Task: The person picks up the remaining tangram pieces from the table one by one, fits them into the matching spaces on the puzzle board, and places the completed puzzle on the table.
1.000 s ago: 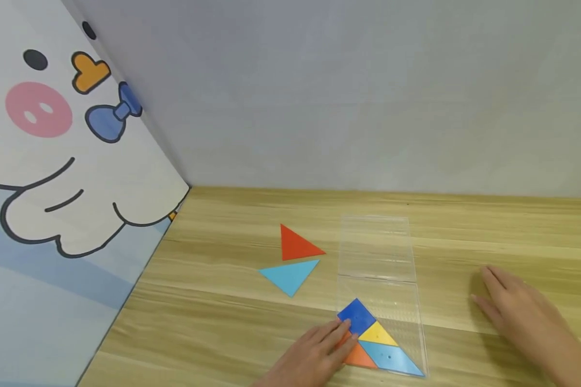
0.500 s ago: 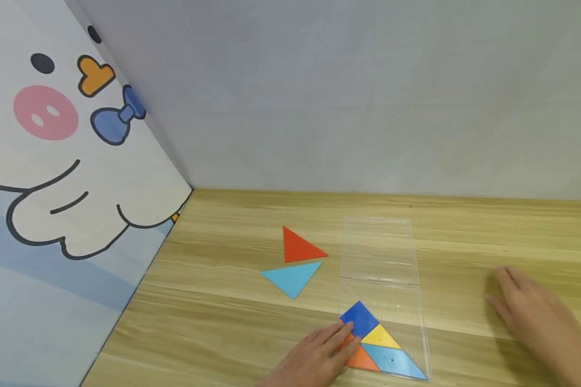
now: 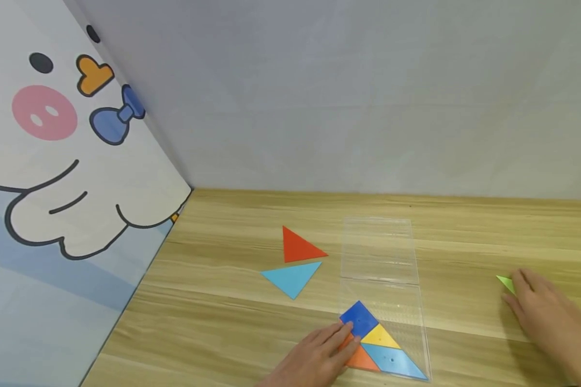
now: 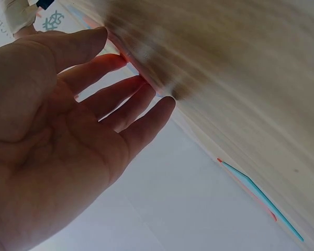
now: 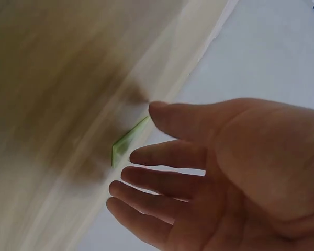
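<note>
From where I stand this looks like a play corner; home or school, I can't tell. A big white cartoon animal [image 3: 39, 166] with a blue bow tie [image 3: 110, 124] covers the side panel [image 3: 34, 301]. A flat red triangle [image 3: 298, 248] and a flat light-blue triangle [image 3: 292, 278] lie on the striped yellow-brown wooden-looking table [image 3: 213, 322].

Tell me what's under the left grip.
Parts of an orange piece and a dark blue square lie under the left grip; their covered parts, and anything else beneath it, can't be seen.
</note>
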`<state>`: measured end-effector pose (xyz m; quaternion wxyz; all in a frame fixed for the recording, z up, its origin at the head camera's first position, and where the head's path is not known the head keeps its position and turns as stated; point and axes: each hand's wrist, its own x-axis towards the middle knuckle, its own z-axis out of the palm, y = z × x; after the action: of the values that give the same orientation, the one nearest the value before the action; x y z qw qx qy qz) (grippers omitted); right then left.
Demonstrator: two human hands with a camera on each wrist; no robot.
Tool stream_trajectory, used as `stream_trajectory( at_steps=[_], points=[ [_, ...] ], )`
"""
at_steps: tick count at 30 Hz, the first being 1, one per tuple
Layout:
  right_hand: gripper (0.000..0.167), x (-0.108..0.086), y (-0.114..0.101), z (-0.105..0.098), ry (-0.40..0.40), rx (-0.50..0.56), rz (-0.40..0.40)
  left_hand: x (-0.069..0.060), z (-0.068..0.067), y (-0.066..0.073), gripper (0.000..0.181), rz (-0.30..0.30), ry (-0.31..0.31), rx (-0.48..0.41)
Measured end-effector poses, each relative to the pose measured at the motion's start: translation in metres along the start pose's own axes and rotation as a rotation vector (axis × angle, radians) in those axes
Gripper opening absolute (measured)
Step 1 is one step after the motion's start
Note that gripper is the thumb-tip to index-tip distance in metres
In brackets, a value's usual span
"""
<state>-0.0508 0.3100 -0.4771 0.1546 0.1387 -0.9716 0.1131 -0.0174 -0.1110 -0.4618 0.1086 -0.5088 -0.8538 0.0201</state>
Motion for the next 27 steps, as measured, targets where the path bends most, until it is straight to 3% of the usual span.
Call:
stream_trajectory(
  at_steps=[10,27],
  points=[
    [0.020,0.003,-0.004,-0.008,-0.020,-0.038,0.074,0.002,0.002,0.000,0.042,0.016,0.038,0.043],
    [0.020,0.006,-0.001,-0.008,-0.031,-0.039,0.031,0.000,0.002,0.000,0.045,0.007,0.048,-0.003]
  ],
)
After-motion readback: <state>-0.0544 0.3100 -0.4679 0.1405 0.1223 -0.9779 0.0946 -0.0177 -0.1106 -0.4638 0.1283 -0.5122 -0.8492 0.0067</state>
